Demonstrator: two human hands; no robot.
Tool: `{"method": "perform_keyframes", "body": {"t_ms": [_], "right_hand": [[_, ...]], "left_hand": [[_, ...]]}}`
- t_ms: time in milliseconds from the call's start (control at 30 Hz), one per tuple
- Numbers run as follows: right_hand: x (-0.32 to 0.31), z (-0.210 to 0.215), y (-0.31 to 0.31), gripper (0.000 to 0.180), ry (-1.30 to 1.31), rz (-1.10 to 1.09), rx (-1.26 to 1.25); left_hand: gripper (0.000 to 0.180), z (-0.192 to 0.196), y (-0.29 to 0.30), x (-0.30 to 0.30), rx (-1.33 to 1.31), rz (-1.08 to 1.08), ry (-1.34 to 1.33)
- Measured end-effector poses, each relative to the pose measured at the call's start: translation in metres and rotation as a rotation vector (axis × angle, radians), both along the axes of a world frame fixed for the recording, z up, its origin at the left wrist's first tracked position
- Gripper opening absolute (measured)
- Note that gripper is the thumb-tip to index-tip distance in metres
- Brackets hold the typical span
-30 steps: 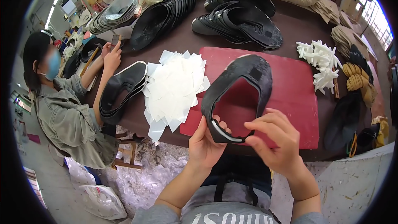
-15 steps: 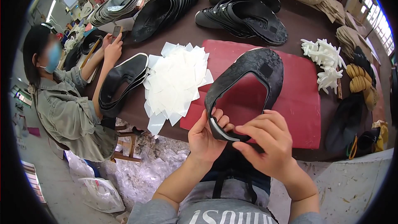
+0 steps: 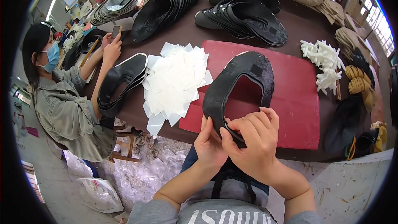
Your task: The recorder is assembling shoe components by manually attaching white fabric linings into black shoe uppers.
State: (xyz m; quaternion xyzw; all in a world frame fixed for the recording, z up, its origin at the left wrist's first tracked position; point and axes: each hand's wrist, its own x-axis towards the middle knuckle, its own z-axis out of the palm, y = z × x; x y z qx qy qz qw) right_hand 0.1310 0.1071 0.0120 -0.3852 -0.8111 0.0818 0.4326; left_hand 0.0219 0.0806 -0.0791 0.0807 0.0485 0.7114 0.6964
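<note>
A black shoe upper point(image 3: 215, 96) is held up above the red sheet point(image 3: 296, 112), its rounded end with a dark square patch pointing away from me. My left hand point(image 3: 210, 147) grips the near end from the left, thumb on the outer side. From the right, my right hand point(image 3: 255, 141) pinches the edge of that same end between thumb and fingers. Its fingers hide part of the rim, and whatever lies beneath them cannot be made out. Left of the sheet lies a heap of thin white pieces point(image 3: 178, 81).
Stacked black uppers point(image 3: 166, 12) and a fanned group point(image 3: 244, 18) lie along the table's far side. Other black uppers point(image 3: 118, 85) rest at left, beside a seated person point(image 3: 68, 99) holding a phone point(image 3: 116, 31). White plastic shapes point(image 3: 323, 64) sit at right.
The upper has tilted and shifted slightly left, and the white strip on its near edge is out of sight. My right hand has moved left and closed onto the rim.
</note>
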Motion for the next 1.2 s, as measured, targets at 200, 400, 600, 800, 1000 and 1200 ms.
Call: {"method": "perform_keyframes", "body": {"t_ms": [200,400,600,800,1000,1200], "right_hand": [[0.001,0.011,-0.013,0.019,-0.045,-0.103,0.09],[0.004,0.013,-0.011,0.021,-0.084,-0.089,0.129],[0.005,0.025,-0.018,0.017,0.137,0.061,-0.12],[0.038,0.017,-0.026,0.008,0.107,-0.106,-0.091],[0.055,0.005,-0.026,0.005,0.061,-0.052,-0.22],[0.055,0.001,-0.017,0.003,-0.074,-0.057,-0.255]], "left_hand": [[0.033,0.009,-0.006,0.006,-0.065,0.131,0.009],[0.031,0.02,-0.003,0.013,-0.149,0.173,0.023],[0.032,0.016,-0.001,-0.043,0.093,-0.078,-0.07],[0.046,0.118,-0.002,-0.163,0.057,0.928,1.007],[0.023,0.122,-0.022,-0.36,0.308,0.495,2.828],[0.023,0.08,-0.06,-0.356,0.238,0.468,3.114]]}}
